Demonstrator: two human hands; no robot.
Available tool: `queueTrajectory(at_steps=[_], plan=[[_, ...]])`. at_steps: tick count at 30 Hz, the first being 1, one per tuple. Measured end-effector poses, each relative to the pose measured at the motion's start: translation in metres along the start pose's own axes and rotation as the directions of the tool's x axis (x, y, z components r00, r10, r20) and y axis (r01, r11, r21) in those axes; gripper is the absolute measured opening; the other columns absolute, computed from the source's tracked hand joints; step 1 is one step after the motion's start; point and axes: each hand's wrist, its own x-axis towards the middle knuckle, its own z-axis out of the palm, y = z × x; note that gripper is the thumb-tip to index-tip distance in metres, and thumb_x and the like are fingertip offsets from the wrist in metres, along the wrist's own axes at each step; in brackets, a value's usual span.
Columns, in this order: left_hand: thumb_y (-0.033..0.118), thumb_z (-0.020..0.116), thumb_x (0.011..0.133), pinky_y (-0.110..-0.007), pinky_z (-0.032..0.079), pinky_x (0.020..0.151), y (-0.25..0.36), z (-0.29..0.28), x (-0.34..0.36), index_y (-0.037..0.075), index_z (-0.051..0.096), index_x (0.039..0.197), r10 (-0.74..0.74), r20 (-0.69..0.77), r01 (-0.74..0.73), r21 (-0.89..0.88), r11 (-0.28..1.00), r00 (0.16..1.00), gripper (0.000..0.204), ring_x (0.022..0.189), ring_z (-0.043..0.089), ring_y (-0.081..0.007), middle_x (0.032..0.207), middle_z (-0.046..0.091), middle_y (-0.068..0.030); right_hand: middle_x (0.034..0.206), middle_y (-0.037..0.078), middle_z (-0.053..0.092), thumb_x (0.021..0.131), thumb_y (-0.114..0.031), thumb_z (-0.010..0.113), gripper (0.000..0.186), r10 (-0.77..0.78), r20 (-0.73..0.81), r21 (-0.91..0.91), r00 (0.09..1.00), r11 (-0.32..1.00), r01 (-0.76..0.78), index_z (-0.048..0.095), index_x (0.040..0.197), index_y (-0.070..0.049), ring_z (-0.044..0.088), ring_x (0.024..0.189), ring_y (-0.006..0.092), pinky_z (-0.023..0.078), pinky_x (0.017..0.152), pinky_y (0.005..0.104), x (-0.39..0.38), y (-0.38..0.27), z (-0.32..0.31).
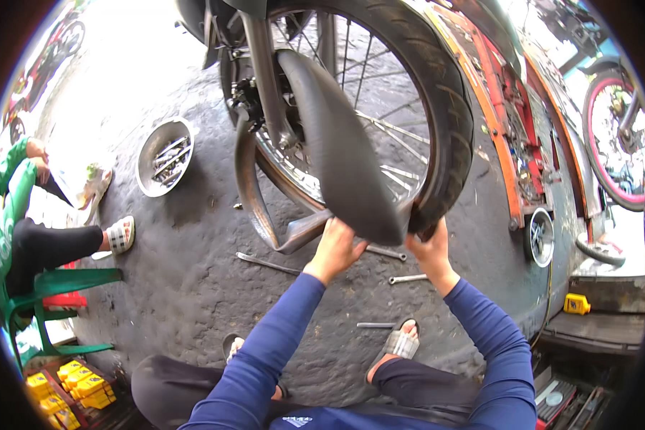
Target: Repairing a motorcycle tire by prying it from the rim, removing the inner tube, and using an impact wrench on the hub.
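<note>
A motorcycle front wheel with a black tyre [448, 107] and spokes stands before me beside its dark fork [261, 86]. A black rubber inner tube [344, 143] hangs looped across fork and wheel, one stretch swollen, another flattened. My left hand [337, 251] is closed on the tube’s lower loop, its fingertips partly hidden. My right hand [432, 251] grips the tyre’s bottom edge where the tube meets it, fingers mostly behind the rubber. Loose wrenches lie below, including one at the left [265, 263] and one under my right hand [405, 279].
A metal bowl of tools [147, 179] is at left. A person in green [14, 186] sits on a green plastic chair [79, 279]. Orange rails [496, 129], a pink-rimmed wheel [638, 197] and a yellow bottle [577, 303] stand right. Several yellow bottles [86, 383] fill the lower-left corner.
</note>
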Motion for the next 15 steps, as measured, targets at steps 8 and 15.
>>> queueTrajectory(at_steps=[8,15], plan=[[0.023,0.087,0.060,-0.045,0.044,0.087,-0.005,0.033,0.057,0.008,0.037,0.142,-0.306,0.119,0.300,0.066,0.952,0.945,0.098,0.113,0.055,-0.0294,0.116,0.056,-0.0105,0.120,0.009,0.059,0.079,-0.002,0.076,0.056,0.017,-0.320,-0.008,0.947,1.000,-0.020,0.046,0.126,-0.001,0.057,0.111,0.0179,0.047,0.094,0.0320,0.034,0.046,0.002],[0.017,0.084,0.063,-0.043,0.045,0.084,-0.018,0.007,0.054,0.018,0.038,0.145,-0.298,0.222,0.247,0.233,0.941,0.928,0.094,0.107,0.057,-0.0282,0.108,0.056,-0.0079,0.119,0.005,0.061,0.082,-0.015,0.077,0.049,0.135,-0.338,0.193,0.931,0.978,-0.071,0.053,0.123,-0.002,0.057,0.108,0.0160,0.046,0.092,0.0324,0.020,0.070,0.033]])
